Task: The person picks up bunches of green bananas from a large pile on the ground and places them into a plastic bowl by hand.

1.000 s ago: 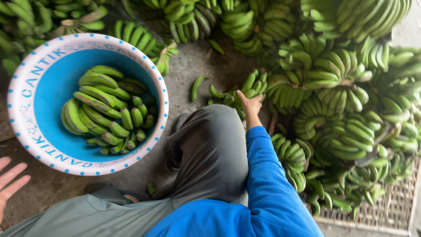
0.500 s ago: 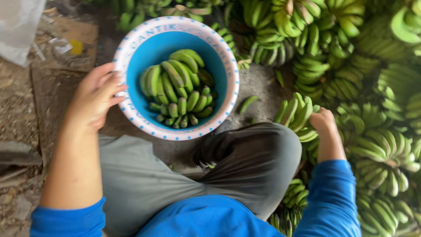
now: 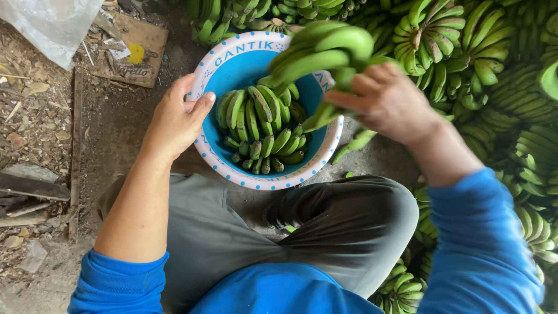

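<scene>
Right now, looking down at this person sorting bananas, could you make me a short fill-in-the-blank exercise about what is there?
1. The left hand grips the rim of the blue ____.
2. The right hand holds a bunch of green bananas above the ____.
3. The bananas in the basin are ____ in colour.
4. The person's sleeves are ____.

Missing words: basin; basin; green; blue

Banana bunches lie in the basin, with the banana pile to its right.
</scene>
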